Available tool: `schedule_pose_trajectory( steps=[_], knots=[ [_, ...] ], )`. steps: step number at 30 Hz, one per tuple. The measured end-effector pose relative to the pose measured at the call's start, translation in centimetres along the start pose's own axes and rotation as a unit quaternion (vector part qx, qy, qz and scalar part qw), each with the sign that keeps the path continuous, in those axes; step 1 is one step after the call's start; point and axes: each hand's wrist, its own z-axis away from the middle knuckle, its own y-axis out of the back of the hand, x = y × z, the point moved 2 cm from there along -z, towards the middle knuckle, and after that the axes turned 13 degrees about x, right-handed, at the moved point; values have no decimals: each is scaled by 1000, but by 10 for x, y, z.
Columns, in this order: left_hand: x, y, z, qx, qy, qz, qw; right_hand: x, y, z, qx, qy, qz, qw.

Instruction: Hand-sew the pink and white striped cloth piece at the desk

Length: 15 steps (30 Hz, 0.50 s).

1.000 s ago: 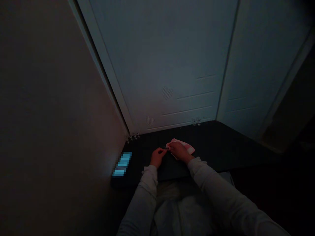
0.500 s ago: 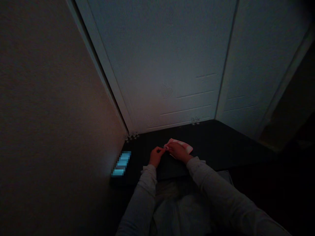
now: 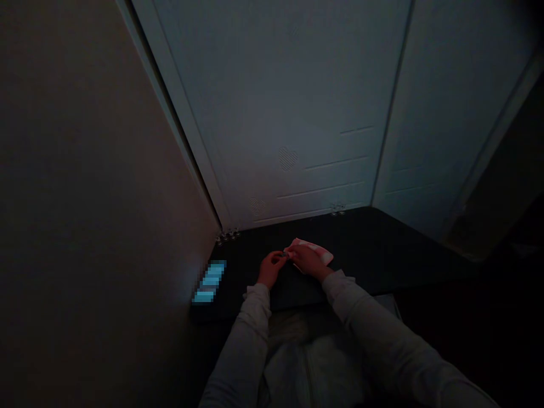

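The room is very dark. My left hand (image 3: 270,269) and my right hand (image 3: 306,260) meet over a black desk (image 3: 374,249), fingertips pinched together on a tiny object I cannot make out. My right hand also rests on and holds a pink-and-white cloth (image 3: 318,253) that lies bunched on the desk. Both arms wear light long sleeves.
A glowing blue screen (image 3: 209,282), blurred, lies at the desk's left edge next to a plain wall. White panelled doors (image 3: 289,113) rise right behind the desk. Small shiny items (image 3: 227,235) sit in the back left corner, and more small shiny items (image 3: 338,211) at the back.
Almost nothing differs. Both hands stay pinched together at the same spot, with only a slight shift of the camera view.
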Motion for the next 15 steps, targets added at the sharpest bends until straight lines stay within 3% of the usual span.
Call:
schedule_pose_trajectory(
  steps=[15],
  knots=[
    [-4, -3, 0, -7, -2, -1, 1000, -6, 7, 0, 8, -57, 107, 993]
  ],
)
